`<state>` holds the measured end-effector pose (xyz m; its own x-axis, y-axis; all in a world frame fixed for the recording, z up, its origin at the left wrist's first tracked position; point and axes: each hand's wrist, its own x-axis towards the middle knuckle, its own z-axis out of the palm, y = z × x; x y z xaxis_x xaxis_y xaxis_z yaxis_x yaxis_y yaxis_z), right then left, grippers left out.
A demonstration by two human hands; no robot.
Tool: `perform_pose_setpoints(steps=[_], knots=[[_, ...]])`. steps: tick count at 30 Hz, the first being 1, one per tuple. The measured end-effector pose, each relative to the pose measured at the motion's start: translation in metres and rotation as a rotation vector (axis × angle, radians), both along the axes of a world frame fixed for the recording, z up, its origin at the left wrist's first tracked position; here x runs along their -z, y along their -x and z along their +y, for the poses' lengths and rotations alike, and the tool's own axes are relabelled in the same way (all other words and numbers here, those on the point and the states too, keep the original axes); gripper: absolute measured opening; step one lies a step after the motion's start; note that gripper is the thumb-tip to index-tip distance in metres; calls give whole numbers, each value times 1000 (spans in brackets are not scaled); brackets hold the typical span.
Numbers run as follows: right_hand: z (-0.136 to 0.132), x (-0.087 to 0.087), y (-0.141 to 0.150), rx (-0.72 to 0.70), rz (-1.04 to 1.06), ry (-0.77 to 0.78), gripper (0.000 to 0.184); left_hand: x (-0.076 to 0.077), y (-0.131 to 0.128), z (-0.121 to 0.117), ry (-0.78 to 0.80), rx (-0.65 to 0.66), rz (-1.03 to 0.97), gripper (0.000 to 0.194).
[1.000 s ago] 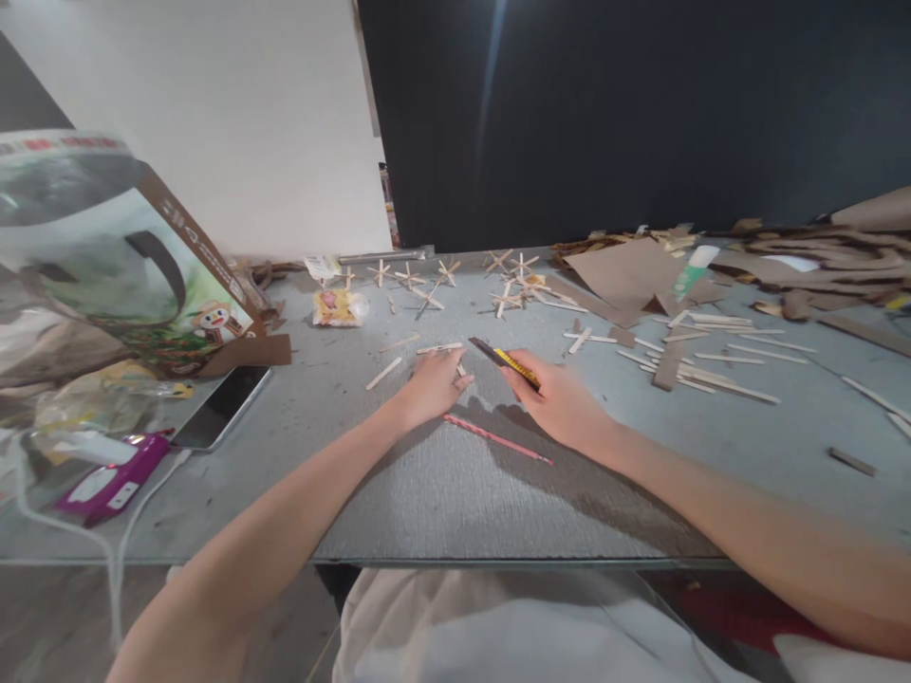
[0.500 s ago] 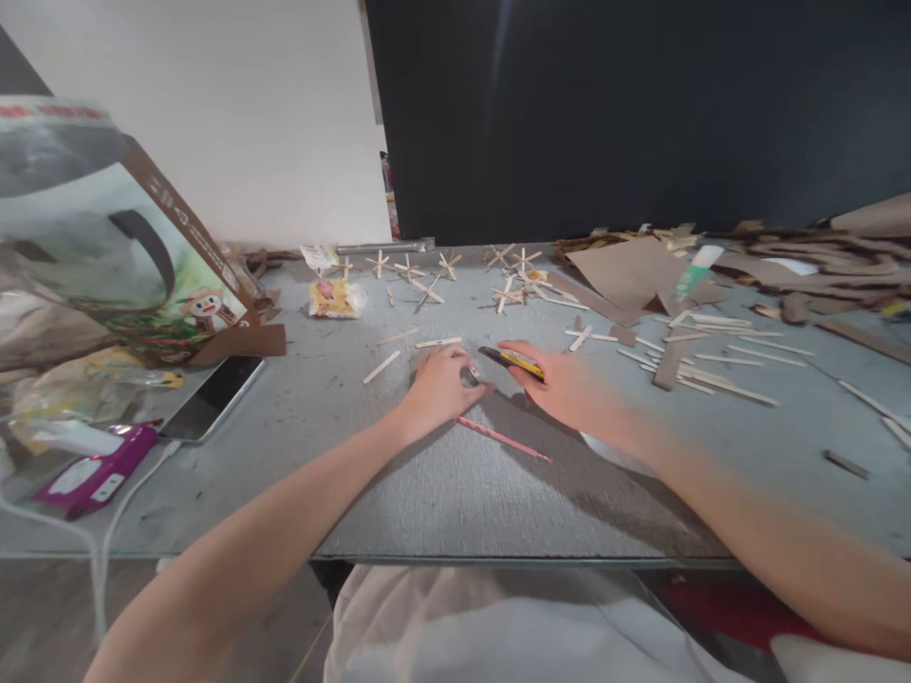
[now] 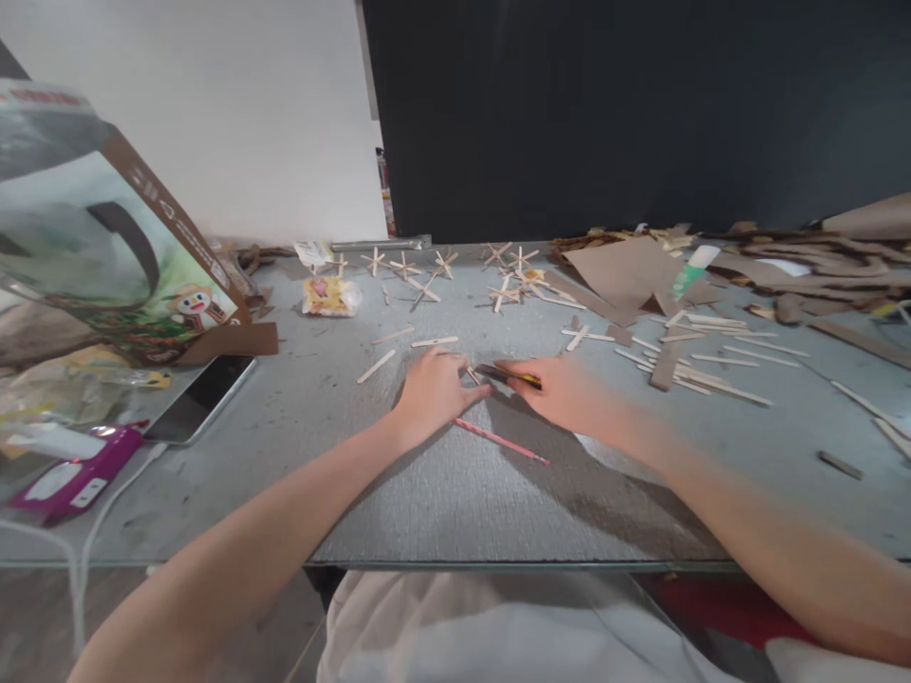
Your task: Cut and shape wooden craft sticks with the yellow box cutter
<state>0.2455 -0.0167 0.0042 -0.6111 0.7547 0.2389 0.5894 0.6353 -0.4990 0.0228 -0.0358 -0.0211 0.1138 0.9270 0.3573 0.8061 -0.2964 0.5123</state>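
My left hand (image 3: pixel 433 391) rests on the table with fingers curled, pinning a small wooden craft stick (image 3: pixel 473 377) that shows between thumb and forefinger. In my right hand (image 3: pixel 559 391) is a black and yellow utility knife (image 3: pixel 507 374), its front end pointing left at the stick. Whether the blade touches the wood I cannot tell. A pink patterned pencil (image 3: pixel 502 440) lies on the tabletop just below both hands. Beyond my left fingers are loose craft sticks, one long stick (image 3: pixel 435 341) lying flat and another (image 3: pixel 376 366) slanting.
Several star-shaped stick pieces (image 3: pixel 403 266) stand at the back, beside a yellow packet (image 3: pixel 330 297). Loose sticks (image 3: pixel 726 387), cardboard (image 3: pixel 619 270) and a glue tube (image 3: pixel 694 272) lie right. A phone (image 3: pixel 203 398), purple device (image 3: pixel 82 474) and printed box (image 3: pixel 177 285) are left.
My right hand has brought the knife slightly left and lower, closer to the stick under my left hand. The left hand stays nearly in place, and the view has shifted slightly.
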Motion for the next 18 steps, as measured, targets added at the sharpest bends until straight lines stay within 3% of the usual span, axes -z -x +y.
perform_pose_setpoints(steps=[6, 18], knots=[[-2, -1, 1, -4, -33, -7, 29, 2, 0, 1, -33, 0, 42, 28], [-9, -12, 4, 48, -171, 54, 37, -7, -5, -4, 54, -53, 156, 26]])
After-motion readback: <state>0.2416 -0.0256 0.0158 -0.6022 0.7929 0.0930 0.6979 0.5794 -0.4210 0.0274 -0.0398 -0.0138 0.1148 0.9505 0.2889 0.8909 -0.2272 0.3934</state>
